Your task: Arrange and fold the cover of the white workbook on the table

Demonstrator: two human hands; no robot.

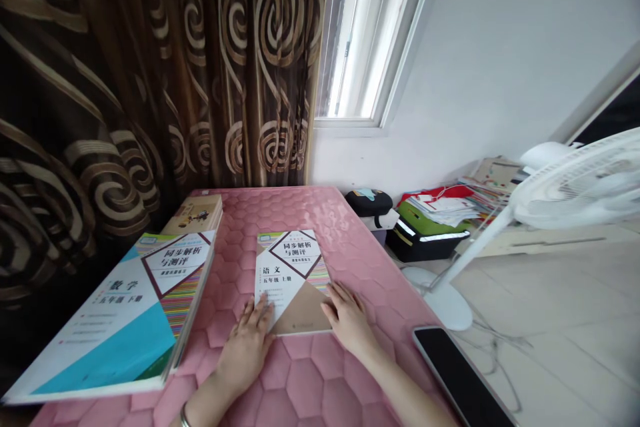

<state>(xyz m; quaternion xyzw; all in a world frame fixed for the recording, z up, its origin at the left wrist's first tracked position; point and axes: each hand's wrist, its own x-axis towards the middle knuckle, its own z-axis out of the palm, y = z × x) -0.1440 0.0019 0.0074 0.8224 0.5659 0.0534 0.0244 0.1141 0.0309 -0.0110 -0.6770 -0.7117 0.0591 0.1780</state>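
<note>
A closed workbook [290, 273] with a white, brown and striped cover lies flat in the middle of the pink quilted table [305, 380]. My left hand [249, 342] rests flat on the table, fingers spread, fingertips touching the book's near left corner. My right hand [349, 320] lies flat too, its fingers against the book's near right corner. Neither hand grips anything.
A larger blue and white workbook [125, 320] sits on a stack at the table's left, with a smaller book [197, 213] behind it. A dark phone [460, 373] lies at the right edge. A white fan [575, 187], bags and papers [440, 213] stand on the floor to the right. A patterned curtain hangs behind.
</note>
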